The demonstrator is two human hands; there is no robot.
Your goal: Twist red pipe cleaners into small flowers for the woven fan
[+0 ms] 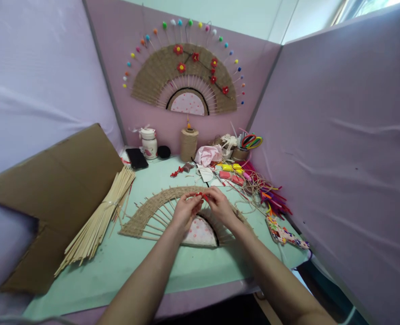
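Observation:
Both hands meet over a fan-shaped weaving (152,204) of twine and thin sticks lying on the table. Between the fingertips is a small red piece (202,196), its shape too small to make out. My left hand (188,210) pinches it from the left side, and my right hand (219,206) pinches it from the right. Below the hands, a half-round white patch with pink dots (200,232) forms the fan's centre. Small red pieces (177,171) lie on the table behind the fan.
A bundle of sticks (100,219) and brown cardboard (67,176) are at left. Phone (137,158), white bottle (149,143) and twine spool (188,144) stand behind. Clay packs (232,176), coloured stems (276,198) and a glue gun (284,234) lie right. A finished fan (159,67) hangs above.

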